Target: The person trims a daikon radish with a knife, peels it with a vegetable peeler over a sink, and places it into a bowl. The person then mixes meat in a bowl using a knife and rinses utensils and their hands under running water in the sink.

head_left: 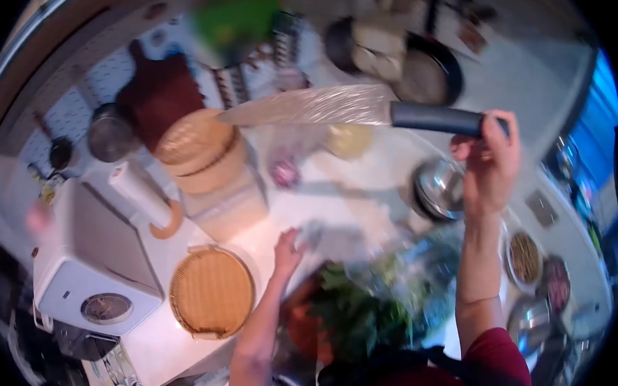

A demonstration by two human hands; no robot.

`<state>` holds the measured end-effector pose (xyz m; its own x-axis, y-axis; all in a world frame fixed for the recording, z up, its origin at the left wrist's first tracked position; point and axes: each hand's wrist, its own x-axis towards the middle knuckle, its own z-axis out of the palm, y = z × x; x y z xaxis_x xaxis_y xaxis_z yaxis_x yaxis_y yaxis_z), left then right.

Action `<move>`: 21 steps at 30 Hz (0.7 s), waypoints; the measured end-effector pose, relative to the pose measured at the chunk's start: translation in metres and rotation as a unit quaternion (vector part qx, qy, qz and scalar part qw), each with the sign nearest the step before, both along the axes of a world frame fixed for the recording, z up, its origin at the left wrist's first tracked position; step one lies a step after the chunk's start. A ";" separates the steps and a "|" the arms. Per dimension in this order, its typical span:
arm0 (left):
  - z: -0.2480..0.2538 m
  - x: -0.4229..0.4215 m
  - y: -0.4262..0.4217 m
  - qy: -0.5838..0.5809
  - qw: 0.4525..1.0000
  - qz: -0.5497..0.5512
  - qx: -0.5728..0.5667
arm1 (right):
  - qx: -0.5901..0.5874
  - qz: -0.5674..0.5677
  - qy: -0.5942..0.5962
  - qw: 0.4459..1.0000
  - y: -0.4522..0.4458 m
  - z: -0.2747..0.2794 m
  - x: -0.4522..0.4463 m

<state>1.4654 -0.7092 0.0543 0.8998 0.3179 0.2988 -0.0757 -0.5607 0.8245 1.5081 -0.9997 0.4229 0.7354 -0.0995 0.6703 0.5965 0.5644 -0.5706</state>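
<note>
A large kitchen knife (318, 108) is raised over the counter, its broad blade pointing left. My right hand (490, 169) grips it near the end of the black handle. Lower and to the left, my left hand (286, 252) hovers over or rests on the white counter (303, 214), fingers apart and slightly blurred; I see nothing held in it. Beyond that hand sits a red onion (284, 172), with a pale yellow round item (349, 139) to its right. Close to my body lie leafy greens (359, 310) beside a clear plastic bag (416, 261).
To the left are a round bamboo tray (212, 291), a bamboo steamer (204, 153), a paper towel roll (141, 192) and a white appliance (97, 255). Stacked metal bowls (440, 188) stand under my right forearm's side. A dark pan (425, 72) is at the back.
</note>
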 end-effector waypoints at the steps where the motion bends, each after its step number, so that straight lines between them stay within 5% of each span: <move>1: 0.052 -0.022 -0.036 -0.014 0.999 0.019 -0.044 | -0.004 0.001 0.045 0.999 -0.019 -0.021 -0.019; 6: 0.199 -0.117 -0.185 -0.042 0.935 -0.246 -0.253 | 0.041 0.011 0.198 0.979 -0.105 -0.106 -0.119; 10: 0.215 -0.174 -0.281 -0.023 0.868 -0.378 -0.321 | 0.085 0.005 0.244 0.966 -0.173 -0.159 -0.200; 15: 0.213 -0.229 -0.400 0.067 0.849 -0.385 -0.355 | 0.065 -0.068 0.210 0.973 -0.280 -0.205 -0.294; 18: 0.197 -0.261 -0.483 0.095 0.856 -0.362 -0.358 | -0.060 -0.073 0.243 0.966 -0.366 -0.229 -0.353; 20: 0.181 -0.280 -0.531 0.152 0.865 -0.391 -0.277 | -0.384 -0.162 0.174 0.892 -0.428 -0.241 -0.387; 21: 0.170 -0.292 -0.562 0.154 0.862 -0.385 -0.291 | -0.410 -0.160 0.150 0.885 -0.454 -0.240 -0.400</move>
